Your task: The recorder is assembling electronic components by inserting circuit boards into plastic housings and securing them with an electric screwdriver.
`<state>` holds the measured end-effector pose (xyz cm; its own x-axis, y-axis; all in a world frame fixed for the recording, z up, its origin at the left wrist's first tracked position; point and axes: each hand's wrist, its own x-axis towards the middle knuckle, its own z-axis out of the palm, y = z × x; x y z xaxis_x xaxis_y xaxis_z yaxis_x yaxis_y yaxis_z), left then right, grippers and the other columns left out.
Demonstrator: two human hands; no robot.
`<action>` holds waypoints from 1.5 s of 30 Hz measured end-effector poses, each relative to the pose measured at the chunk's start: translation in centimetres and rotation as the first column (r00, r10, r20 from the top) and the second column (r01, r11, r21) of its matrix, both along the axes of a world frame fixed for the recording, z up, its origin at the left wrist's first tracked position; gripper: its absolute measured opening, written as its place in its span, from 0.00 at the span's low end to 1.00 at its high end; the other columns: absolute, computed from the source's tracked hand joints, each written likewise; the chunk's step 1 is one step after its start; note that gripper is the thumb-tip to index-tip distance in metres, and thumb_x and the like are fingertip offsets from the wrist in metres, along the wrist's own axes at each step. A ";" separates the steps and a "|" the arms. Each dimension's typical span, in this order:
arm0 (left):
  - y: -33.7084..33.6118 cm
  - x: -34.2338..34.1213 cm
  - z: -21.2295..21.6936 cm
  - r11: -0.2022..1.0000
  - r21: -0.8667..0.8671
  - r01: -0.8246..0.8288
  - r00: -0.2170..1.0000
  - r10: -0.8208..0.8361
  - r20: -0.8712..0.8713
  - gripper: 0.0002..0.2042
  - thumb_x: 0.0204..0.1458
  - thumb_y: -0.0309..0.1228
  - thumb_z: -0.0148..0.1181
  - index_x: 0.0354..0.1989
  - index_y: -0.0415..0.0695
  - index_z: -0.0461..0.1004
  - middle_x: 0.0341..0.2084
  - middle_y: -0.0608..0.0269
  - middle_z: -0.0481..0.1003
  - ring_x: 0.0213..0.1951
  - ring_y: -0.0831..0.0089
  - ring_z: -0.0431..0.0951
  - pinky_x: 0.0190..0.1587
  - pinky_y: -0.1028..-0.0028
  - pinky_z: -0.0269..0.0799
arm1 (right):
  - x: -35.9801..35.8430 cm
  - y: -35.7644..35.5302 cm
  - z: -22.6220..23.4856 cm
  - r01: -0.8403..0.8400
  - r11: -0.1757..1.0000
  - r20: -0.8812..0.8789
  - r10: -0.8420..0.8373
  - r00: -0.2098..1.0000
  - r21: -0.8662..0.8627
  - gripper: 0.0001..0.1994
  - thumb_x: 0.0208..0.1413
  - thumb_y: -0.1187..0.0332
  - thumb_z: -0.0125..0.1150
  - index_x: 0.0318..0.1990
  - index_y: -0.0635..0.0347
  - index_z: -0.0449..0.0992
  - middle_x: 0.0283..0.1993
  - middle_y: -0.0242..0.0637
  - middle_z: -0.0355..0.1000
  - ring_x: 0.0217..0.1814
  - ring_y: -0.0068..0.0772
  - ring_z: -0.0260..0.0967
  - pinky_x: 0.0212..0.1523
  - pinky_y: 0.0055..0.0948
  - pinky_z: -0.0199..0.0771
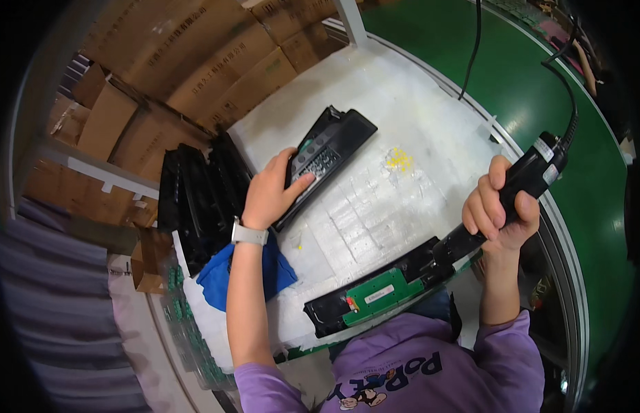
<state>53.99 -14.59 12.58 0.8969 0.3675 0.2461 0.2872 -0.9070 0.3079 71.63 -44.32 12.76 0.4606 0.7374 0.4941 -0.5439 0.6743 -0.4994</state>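
My left hand (273, 186) grips the edge of a long black plastic housing (344, 141), thumb on top. Round buttons and a small panel show beside the fingers; the housing lies aslant on the white worktop (361, 206). In my right hand (500, 210), the fingers wrap round a black corded electric screwdriver (533, 168). Its front end points down-left at the right part of a second black housing (327, 313) along the near edge. Whether the tip touches it, I cannot tell. A green circuit board (382, 296) with a white label sits inside this housing.
Several black housings (196, 199) are stacked at the left edge, near a blue cloth (278, 268). Small yellow bits (400, 160) lie on the worktop. Cardboard boxes (203, 62) stand behind. The screwdriver's cord (574, 103) rises at right; another black cable (477, 48) hangs nearby.
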 end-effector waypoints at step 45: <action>-10.0 -7.4 -5.2 0.878 0.468 -0.101 0.981 0.011 0.191 0.20 0.44 0.38 0.57 0.44 0.39 0.69 0.45 0.50 0.68 0.50 0.57 0.65 0.49 0.61 0.62 | -12.5 33.1 2.5 0.730 0.673 0.961 0.109 -0.252 0.115 0.33 0.42 0.56 0.63 0.53 0.66 0.59 0.44 0.53 0.68 0.48 0.54 0.66 0.48 0.40 0.67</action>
